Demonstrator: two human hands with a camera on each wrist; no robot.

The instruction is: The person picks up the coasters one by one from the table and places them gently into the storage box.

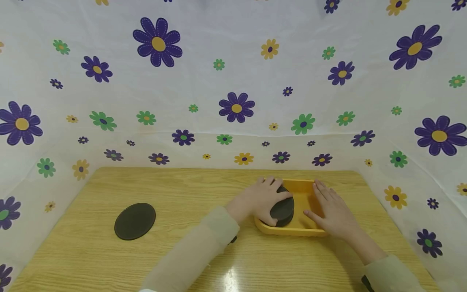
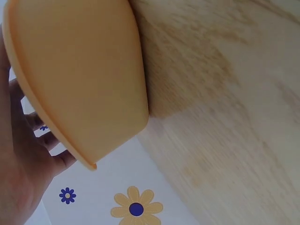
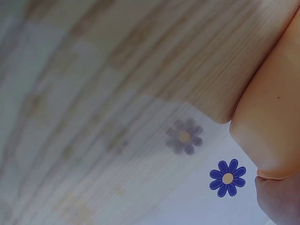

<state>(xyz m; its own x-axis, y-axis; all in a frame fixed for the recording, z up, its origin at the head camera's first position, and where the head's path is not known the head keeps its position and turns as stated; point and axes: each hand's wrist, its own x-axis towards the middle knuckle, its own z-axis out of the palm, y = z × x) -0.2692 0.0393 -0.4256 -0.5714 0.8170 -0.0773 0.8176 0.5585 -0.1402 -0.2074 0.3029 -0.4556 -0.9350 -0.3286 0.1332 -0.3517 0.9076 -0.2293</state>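
A yellow-orange tray (image 1: 303,232) with rounded corners stands on the right half of the table. My left hand (image 1: 263,200) reaches over its left end and grips thick black round discs (image 1: 283,213), thumb at the near edge and fingers spread over the far side. In the left wrist view, the tray's outer wall (image 2: 84,75) hides the discs, and the left fingers show past the rim. My right hand (image 1: 335,213) rests on the tray's right side, fingers straight along the rim and thumb pointing inward. Only a bit of that hand shows in the right wrist view, beside the tray wall (image 3: 274,103).
Another flat black disc (image 1: 135,221) lies by itself on the left part of the wood-grain table (image 1: 189,194). White cloth (image 1: 204,85) printed with flowers rises behind the table and along both sides.
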